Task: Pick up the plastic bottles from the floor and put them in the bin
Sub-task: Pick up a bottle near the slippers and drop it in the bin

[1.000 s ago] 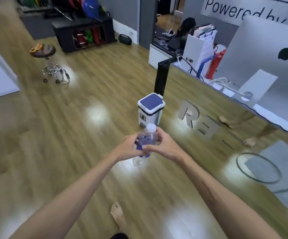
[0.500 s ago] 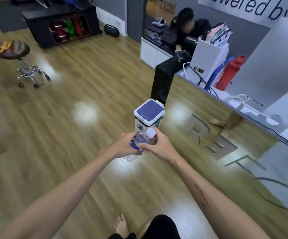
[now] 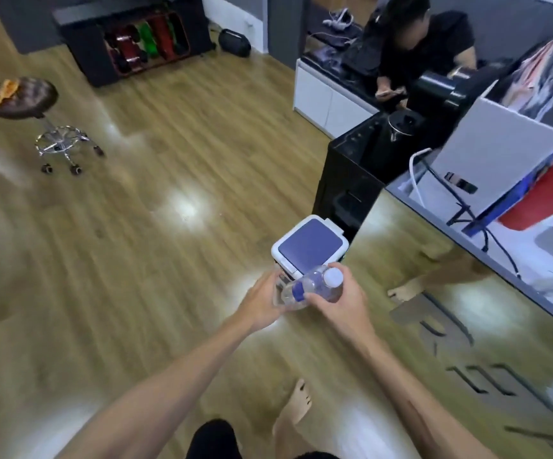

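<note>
I hold one clear plastic bottle (image 3: 311, 288) with a white cap and a blue label, tilted with the cap up and to the right. My left hand (image 3: 262, 303) grips its lower end and my right hand (image 3: 341, 303) grips it near the cap. Just beyond my hands stands a small white bin (image 3: 308, 246) with a blue-grey lid that is closed. The bin's front face is partly hidden behind the bottle and my hands.
A black cabinet (image 3: 344, 180) stands right behind the bin, beside a mirrored counter front (image 3: 434, 293) on the right. A rolling stool (image 3: 36, 114) is far left. A person sits behind the counter at the top right. Wooden floor (image 3: 136, 260) spreads to the left.
The bin has come closer and sits lower in view as I walked toward it. The bottle has tilted more toward horizontal in both hands.
</note>
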